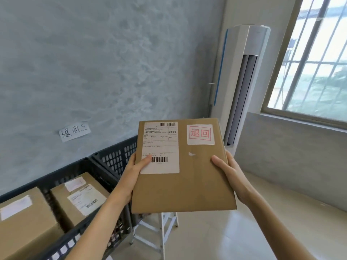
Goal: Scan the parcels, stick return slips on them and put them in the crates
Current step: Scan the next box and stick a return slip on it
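Observation:
I hold a flat brown cardboard parcel (184, 177) in the air in front of me with both hands. My left hand (134, 170) grips its left edge, thumb lying on the white shipping label (159, 147). My right hand (228, 172) grips the right edge, thumb on top. A white return slip with red characters (200, 134) is stuck on the parcel's upper right. A dark plastic crate (78, 169) at the lower left holds two brown parcels (82, 197), (24, 222) with labels. A second dark crate (116, 156) stands behind the held parcel, mostly hidden.
A handwritten paper sign (74, 131) is taped to the blue-grey wall above the crates. A white metal stand (159, 233) carries the crates. A tall white air conditioner (242, 87) stands in the corner beside a barred window (317, 59). Pale floor (225, 233) lies to the right.

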The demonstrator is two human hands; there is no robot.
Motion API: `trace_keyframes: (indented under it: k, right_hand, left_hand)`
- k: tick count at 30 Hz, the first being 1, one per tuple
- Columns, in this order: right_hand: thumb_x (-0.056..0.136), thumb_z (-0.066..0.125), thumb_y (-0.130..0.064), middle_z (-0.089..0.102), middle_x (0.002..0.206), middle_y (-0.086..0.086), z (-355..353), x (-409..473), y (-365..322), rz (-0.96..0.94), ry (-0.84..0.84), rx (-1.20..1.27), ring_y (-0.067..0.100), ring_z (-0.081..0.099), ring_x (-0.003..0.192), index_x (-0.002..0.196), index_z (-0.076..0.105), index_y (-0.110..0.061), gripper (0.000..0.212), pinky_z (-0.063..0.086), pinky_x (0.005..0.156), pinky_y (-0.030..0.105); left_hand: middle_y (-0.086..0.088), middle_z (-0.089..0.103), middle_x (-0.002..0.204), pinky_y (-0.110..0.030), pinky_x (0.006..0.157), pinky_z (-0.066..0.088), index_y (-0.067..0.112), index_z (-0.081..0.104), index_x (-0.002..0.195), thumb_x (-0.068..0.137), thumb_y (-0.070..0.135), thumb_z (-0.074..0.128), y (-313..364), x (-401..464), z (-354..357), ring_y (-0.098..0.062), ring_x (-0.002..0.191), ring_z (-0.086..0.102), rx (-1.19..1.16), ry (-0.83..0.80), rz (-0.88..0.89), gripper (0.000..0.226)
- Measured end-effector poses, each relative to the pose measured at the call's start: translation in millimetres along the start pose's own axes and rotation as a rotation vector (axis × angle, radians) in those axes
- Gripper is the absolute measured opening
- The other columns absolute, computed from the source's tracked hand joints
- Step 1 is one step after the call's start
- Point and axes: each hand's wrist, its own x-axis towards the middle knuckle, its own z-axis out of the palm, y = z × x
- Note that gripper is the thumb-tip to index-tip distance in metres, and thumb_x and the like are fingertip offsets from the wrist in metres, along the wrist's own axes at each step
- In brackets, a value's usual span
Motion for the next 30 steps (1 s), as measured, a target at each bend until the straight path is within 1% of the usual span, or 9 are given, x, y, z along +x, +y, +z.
trace_keyframes:
  k: [8, 11, 15, 17, 20, 22, 25, 27, 30]
  right_hand:
    - [0.077, 0.069, -0.057, 0.063, 0.121, -0.005, 47, 208, 31, 0.005, -0.164, -0.057, 0.014, 0.067, 0.101, 0.138, 0.037, -0.037, 0.072, 0.055, 0.090, 0.039]
    - [0.083, 0.065, -0.055, 0.062, 0.122, -0.005, 72, 269, 43, 0.037, -0.240, -0.066, 0.015, 0.067, 0.102, 0.138, 0.037, -0.037, 0.064, 0.055, 0.090, 0.039]
    - [0.090, 0.059, -0.043, 0.063, 0.118, -0.006, 107, 338, 71, 0.096, -0.353, -0.067, 0.012, 0.068, 0.096, 0.135, 0.039, -0.033, 0.050, 0.055, 0.074, 0.026]
    - [0.090, 0.060, -0.043, 0.063, 0.117, -0.006, 127, 370, 91, 0.122, -0.429, -0.068, 0.011, 0.068, 0.095, 0.134, 0.039, -0.033, 0.050, 0.054, 0.071, 0.023]
    - [0.082, 0.066, -0.053, 0.065, 0.119, -0.002, 153, 409, 129, 0.213, -0.581, -0.051, 0.015, 0.069, 0.097, 0.137, 0.039, -0.032, 0.065, 0.056, 0.078, 0.031]
    - [0.081, 0.067, -0.054, 0.066, 0.119, 0.000, 166, 430, 155, 0.261, -0.668, -0.059, 0.016, 0.069, 0.099, 0.136, 0.039, -0.031, 0.066, 0.056, 0.082, 0.034]
    - [0.076, 0.070, -0.056, 0.066, 0.119, 0.001, 182, 457, 191, 0.361, -0.772, -0.065, 0.018, 0.068, 0.102, 0.136, 0.040, -0.029, 0.072, 0.056, 0.086, 0.038]
    - [0.085, 0.066, -0.050, 0.065, 0.119, 0.002, 190, 468, 208, 0.417, -0.831, -0.064, 0.019, 0.067, 0.103, 0.133, 0.040, -0.029, 0.059, 0.056, 0.081, 0.034]
    - [0.090, 0.060, -0.045, 0.066, 0.115, 0.003, 196, 480, 231, 0.497, -0.861, -0.060, 0.021, 0.068, 0.101, 0.128, 0.045, -0.028, 0.044, 0.055, 0.077, 0.035]
  left_hand:
    - [-0.007, 0.072, 0.111, -0.044, 0.077, 0.056, 0.026, 0.051, 0.132, 0.084, 0.036, 0.066, -5, 169, -49, -0.031, 0.097, 0.069, -0.049, 0.154, 0.033, 0.051]
    - [-0.006, 0.072, 0.109, -0.046, 0.081, 0.055, 0.025, 0.050, 0.133, 0.086, 0.037, 0.066, -1, 211, -72, -0.030, 0.097, 0.069, -0.033, 0.241, 0.042, 0.051]
    - [-0.005, 0.073, 0.108, -0.047, 0.084, 0.055, 0.026, 0.051, 0.131, 0.087, 0.038, 0.065, -8, 245, -103, -0.029, 0.097, 0.070, -0.014, 0.370, 0.011, 0.048]
    - [-0.004, 0.074, 0.105, -0.045, 0.081, 0.055, 0.026, 0.054, 0.127, 0.089, 0.035, 0.065, -18, 258, -117, -0.028, 0.094, 0.070, -0.033, 0.447, -0.013, 0.041]
    - [-0.005, 0.074, 0.102, -0.040, 0.073, 0.055, 0.026, 0.055, 0.125, 0.091, 0.032, 0.064, -39, 270, -129, -0.028, 0.091, 0.070, -0.065, 0.587, -0.063, 0.036]
    - [-0.006, 0.073, 0.102, -0.037, 0.069, 0.054, 0.026, 0.054, 0.123, 0.092, 0.031, 0.063, -53, 276, -134, -0.028, 0.090, 0.070, -0.070, 0.682, -0.103, 0.034]
    - [-0.008, 0.073, 0.104, -0.041, 0.074, 0.055, 0.024, 0.053, 0.127, 0.090, 0.031, 0.066, -72, 284, -137, -0.030, 0.092, 0.069, -0.066, 0.816, -0.154, 0.040]
    - [-0.007, 0.074, 0.102, -0.044, 0.080, 0.056, 0.023, 0.055, 0.127, 0.089, 0.032, 0.067, -82, 289, -137, -0.030, 0.093, 0.070, -0.047, 0.871, -0.180, 0.040]
    - [-0.003, 0.074, 0.100, -0.040, 0.075, 0.056, 0.027, 0.057, 0.122, 0.090, 0.031, 0.067, -90, 296, -133, -0.026, 0.091, 0.071, -0.041, 0.942, -0.187, 0.034]
